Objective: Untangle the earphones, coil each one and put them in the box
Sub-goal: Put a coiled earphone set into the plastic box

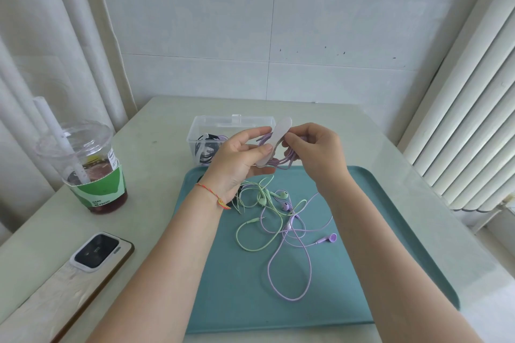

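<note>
- i see my left hand [237, 159] raised above the far edge of the flat teal plastic tray [390, 231], thumb and fingers pinching a pale strip-shaped cable tie [274, 142] together with a coiled bundle of lilac earphone cable [281, 160].
- my right hand [313, 152] meets it from the other side, fingertips curled in and pinching the same coil near the strip's middle.
- on the tray below my wrists lies a loose tangle: pale green wired earphones [263, 200] crossed with a second set of lilac wired earphones [292, 253], one lilac bud lying off to the right.
- just behind my hands stands the clear plastic box [200, 131], open on top, with a coiled black earphone [206, 152] inside; a bit of lilac shows beside it.
- the tray's right half and near edge are bare.
- on the pale tabletop [156, 175], to the left, stand a clear lidded drink cup with a green sleeve [89, 164] and a phone [97, 252] lying face down.
- white wall behind, curtains left, radiator right.
</note>
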Motion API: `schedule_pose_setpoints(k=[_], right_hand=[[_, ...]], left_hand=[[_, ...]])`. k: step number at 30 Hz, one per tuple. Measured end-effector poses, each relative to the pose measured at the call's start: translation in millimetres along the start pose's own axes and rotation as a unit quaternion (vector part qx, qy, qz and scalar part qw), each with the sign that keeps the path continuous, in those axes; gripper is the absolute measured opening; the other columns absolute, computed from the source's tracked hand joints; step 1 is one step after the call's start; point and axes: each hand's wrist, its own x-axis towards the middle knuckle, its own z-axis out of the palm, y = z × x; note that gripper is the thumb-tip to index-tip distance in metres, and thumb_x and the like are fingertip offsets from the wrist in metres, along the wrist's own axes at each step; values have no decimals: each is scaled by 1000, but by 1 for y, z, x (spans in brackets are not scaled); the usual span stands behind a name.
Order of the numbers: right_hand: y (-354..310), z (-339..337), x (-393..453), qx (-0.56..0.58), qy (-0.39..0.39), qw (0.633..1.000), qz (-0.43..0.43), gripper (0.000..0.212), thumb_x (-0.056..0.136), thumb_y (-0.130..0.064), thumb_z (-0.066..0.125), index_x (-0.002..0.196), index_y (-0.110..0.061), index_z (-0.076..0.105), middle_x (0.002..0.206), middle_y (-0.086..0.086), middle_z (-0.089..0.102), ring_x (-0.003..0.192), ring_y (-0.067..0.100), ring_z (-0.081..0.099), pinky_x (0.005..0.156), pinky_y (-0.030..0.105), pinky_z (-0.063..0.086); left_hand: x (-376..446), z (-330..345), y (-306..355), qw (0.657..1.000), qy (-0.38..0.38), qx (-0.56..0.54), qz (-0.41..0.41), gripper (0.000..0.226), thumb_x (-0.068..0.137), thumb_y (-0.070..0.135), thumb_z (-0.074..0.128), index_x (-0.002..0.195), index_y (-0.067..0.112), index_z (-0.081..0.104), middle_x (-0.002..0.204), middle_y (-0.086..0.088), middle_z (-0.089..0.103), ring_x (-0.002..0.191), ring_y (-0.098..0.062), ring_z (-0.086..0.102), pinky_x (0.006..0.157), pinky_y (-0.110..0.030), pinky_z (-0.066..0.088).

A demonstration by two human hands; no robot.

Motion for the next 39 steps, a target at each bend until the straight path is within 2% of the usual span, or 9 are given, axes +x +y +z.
schedule_pose_setpoints(k=[6, 9, 14, 20, 24, 28, 30, 33, 39], right_hand=[[-3, -12, 1, 11, -69, 997, 17, 9, 89, -8, 65, 84, -7, 73, 78, 9, 70, 66, 18, 59, 73, 35, 56], [-3, -9, 1, 6, -79, 997, 12, 10, 90, -13, 65, 93, -9, 74, 78, 7, 68, 66, 17, 58, 72, 34, 55], [2, 6, -2, -28, -10, 1000, -8, 14, 85, -11, 67, 94, -21, 68, 78, 2, 66, 66, 24, 68, 72, 38, 59], [2, 12, -5, 26, -26, 999, 13, 10, 86, -13, 68, 90, -5, 64, 67, 9, 69, 58, 18, 66, 66, 36, 59], [6, 3, 3, -15, -18, 999, 47, 16, 85, -28, 69, 84, -12, 65, 82, 10, 72, 80, 26, 69, 82, 47, 57], [4, -6, 12, 28, -53, 997, 53, 31, 86, -29, 70, 112, -19, 56, 98, 3, 72, 93, 23, 69, 87, 40, 56], [-1, -7, 13, -6, -101, 994, 46, 31, 88, -19, 68, 117, -17, 58, 100, 4, 72, 91, 22, 68, 83, 32, 57], [-13, -5, 13, -125, -177, 976, 32, 17, 86, -18, 70, 103, -15, 71, 87, 2, 71, 73, 13, 63, 59, 14, 48], [-33, 9, 19, -274, -247, 929, -20, 17, 85, -31, 71, 95, -18, 76, 77, -2, 66, 65, 11, 52, 60, 21, 42]], left_hand=[[-1, -8, 3, 999, -29, 35, -2, 25, 90, 2, 62, 114, 9, 66, 90, -12, 68, 76, -16, 65, 61, -26, 57], [1, -5, 0, 1000, 9, 25, 9, 22, 90, 3, 63, 111, 4, 66, 87, -12, 68, 75, -18, 65, 61, -27, 57], [6, 5, -7, 996, 81, -10, 21, 17, 90, 3, 63, 107, 2, 68, 89, -12, 70, 78, -18, 66, 60, -26, 58], [10, 5, -15, 991, 130, -5, 29, 20, 91, 9, 65, 110, 9, 70, 95, -11, 73, 78, -25, 70, 69, -33, 58], [8, -4, -8, 992, 103, 64, 34, 19, 93, 10, 63, 109, 14, 71, 93, -2, 73, 77, -18, 68, 64, -29, 58], [4, -13, 4, 984, 42, 170, 34, 19, 94, 9, 61, 106, 20, 71, 95, 1, 71, 82, -14, 65, 64, -27, 59], [2, -18, 9, 974, 36, 221, 38, 21, 94, 8, 60, 104, 22, 71, 93, 1, 70, 79, -12, 63, 68, -29, 59], [0, -26, 17, 961, 42, 263, 68, 22, 94, 6, 58, 102, 21, 73, 84, 3, 69, 66, -4, 62, 69, -26, 56], [-3, -42, 22, 956, 52, 274, 89, 26, 95, 6, 58, 98, 27, 72, 87, 1, 73, 73, -6, 65, 74, -29, 55]])
